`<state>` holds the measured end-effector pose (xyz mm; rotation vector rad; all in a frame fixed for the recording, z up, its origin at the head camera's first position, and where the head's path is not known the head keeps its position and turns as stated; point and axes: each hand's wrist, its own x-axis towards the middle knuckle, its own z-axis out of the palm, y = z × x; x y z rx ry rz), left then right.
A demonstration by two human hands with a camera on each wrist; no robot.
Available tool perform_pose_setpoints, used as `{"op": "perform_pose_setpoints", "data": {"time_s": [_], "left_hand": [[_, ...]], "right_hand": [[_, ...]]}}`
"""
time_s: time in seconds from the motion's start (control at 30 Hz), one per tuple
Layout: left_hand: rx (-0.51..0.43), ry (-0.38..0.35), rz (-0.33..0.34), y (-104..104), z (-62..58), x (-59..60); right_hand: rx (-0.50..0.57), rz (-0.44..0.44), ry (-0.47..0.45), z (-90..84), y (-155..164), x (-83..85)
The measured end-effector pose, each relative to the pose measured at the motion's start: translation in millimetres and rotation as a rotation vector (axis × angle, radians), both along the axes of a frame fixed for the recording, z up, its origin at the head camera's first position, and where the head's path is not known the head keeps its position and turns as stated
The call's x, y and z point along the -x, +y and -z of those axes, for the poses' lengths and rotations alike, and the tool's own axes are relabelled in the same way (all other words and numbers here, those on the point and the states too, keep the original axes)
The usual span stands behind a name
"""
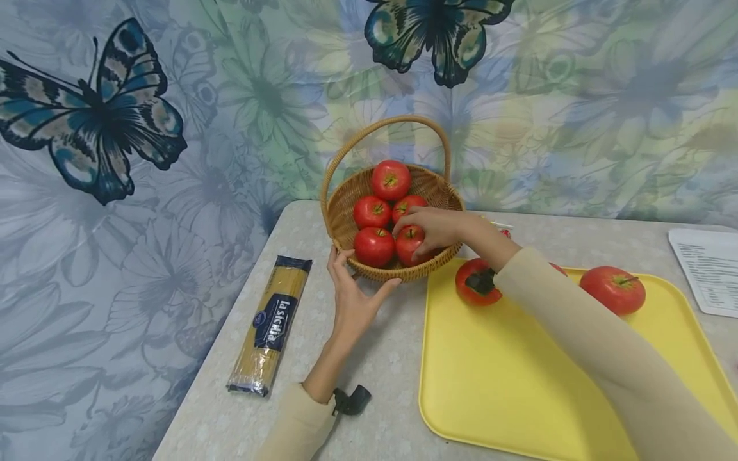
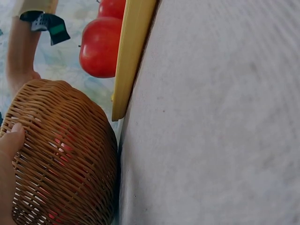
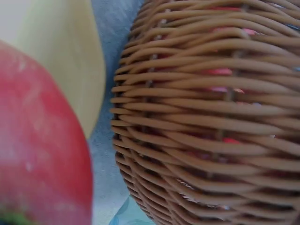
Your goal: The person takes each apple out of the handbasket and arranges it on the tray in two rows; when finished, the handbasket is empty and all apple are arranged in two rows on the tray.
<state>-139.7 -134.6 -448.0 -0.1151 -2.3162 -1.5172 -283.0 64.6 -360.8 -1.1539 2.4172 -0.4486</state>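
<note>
Fingers [image 1: 416,221] of the right hand [image 1: 438,230] are curling down over one tomato [image 1: 408,246] at the front right of the wicker basket [image 1: 346,211], looking like they're just closing on it, though I can't tell how firm the grip is yet. That tomato is sitting low against the basket's near rim, packed in with four others. The left hand [image 1: 352,298] is cupping the basket's front wall from outside, thumb and fingers spread wide, steadying it rather than squeezing.

To do this bit well I'd say: keep that left hand bracing the basket so it isn't tipping, get the fingers well round the tomato's sides, and lift straight up so the neighbours aren't rolling.

Just right of the basket a yellow tray [image 1: 519,384] is lying on the bench [image 1: 380,358], carrying more tomatoes [image 1: 613,289]. Left of the basket a spaghetti packet [image 1: 271,323] is lying flat, and well off to the right there's a printed sheet [image 1: 706,269].
</note>
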Motion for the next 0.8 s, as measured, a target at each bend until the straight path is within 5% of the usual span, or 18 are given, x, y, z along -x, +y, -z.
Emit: {"op": "perform_pose_setpoints", "data": {"time_s": [0.43, 0.8], "left_hand": [[0.026, 0.023, 0.0, 0.3, 4.0, 1.5], [0.014, 0.005, -0.024, 0.1, 4.0, 1.0]], "right_hand": [[0.054, -0.04, 0.036, 1.7, 3.9, -0.2], [0.393, 0.0, 0.218, -37.4, 35.5, -18.4]]}}
